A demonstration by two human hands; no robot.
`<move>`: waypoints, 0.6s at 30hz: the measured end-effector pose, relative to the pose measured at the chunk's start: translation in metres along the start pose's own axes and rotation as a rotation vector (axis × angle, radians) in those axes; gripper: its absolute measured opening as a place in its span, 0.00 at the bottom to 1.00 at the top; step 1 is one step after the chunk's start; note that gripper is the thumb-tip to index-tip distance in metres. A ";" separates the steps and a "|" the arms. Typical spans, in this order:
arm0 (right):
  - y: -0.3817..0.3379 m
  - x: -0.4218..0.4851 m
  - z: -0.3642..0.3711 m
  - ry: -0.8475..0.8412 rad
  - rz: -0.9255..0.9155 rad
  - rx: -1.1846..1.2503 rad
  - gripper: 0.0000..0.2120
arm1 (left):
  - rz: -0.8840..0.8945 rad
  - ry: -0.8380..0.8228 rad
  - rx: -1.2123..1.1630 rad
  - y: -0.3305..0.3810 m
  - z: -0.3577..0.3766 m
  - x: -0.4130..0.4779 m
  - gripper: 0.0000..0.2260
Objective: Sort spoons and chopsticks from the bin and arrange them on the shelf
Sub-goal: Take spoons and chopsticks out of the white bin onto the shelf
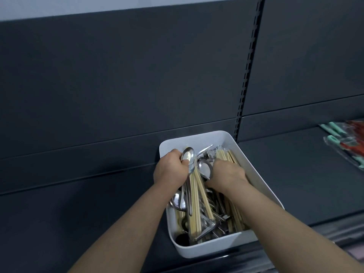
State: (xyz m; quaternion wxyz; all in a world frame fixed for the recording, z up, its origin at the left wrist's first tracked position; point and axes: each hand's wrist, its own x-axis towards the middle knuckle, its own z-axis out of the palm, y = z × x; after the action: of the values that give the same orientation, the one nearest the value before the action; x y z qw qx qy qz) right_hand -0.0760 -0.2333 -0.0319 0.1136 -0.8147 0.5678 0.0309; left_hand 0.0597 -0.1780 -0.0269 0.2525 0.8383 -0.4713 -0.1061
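Observation:
A white plastic bin (pixel 199 136) stands on the dark shelf (pixel 78 203), filled with metal spoons and wooden chopsticks. My left hand (pixel 170 168) is over the bin's left side, closed around a bundle of chopsticks (pixel 198 196) together with a metal spoon (pixel 188 154) whose bowl sticks up past my thumb. My right hand (pixel 228 175) reaches palm-down into the middle of the bin, fingers buried among spoons and a second bunch of chopsticks (pixel 226 154); what it grips is hidden.
Packaged utensils with mint-green handles (pixel 346 140) lie on the shelf section to the right. A slotted upright post (pixel 246 75) separates the two dark back panels. The shelf's front edge runs along below the bin.

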 end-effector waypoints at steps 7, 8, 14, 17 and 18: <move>0.009 -0.005 -0.002 0.036 0.051 0.138 0.09 | 0.032 -0.048 0.021 0.000 0.001 0.007 0.07; 0.012 -0.006 -0.002 0.068 0.079 0.200 0.09 | 0.044 -0.052 0.018 0.000 0.001 0.008 0.08; 0.020 -0.010 0.002 0.091 0.181 0.345 0.07 | 0.122 -0.091 0.001 -0.003 0.001 0.011 0.10; 0.019 -0.011 0.006 0.067 0.181 0.328 0.08 | 0.147 -0.070 -0.007 -0.003 0.001 0.012 0.09; 0.017 -0.011 0.006 0.061 0.171 0.312 0.10 | 0.151 -0.058 -0.009 -0.002 0.000 0.012 0.09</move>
State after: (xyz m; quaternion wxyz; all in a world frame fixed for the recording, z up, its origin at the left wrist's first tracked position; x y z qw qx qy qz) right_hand -0.0948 -0.2273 -0.0383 0.2182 -0.7365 0.6362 -0.0728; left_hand 0.0677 -0.1875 -0.0277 0.2497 0.7960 -0.5397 -0.1130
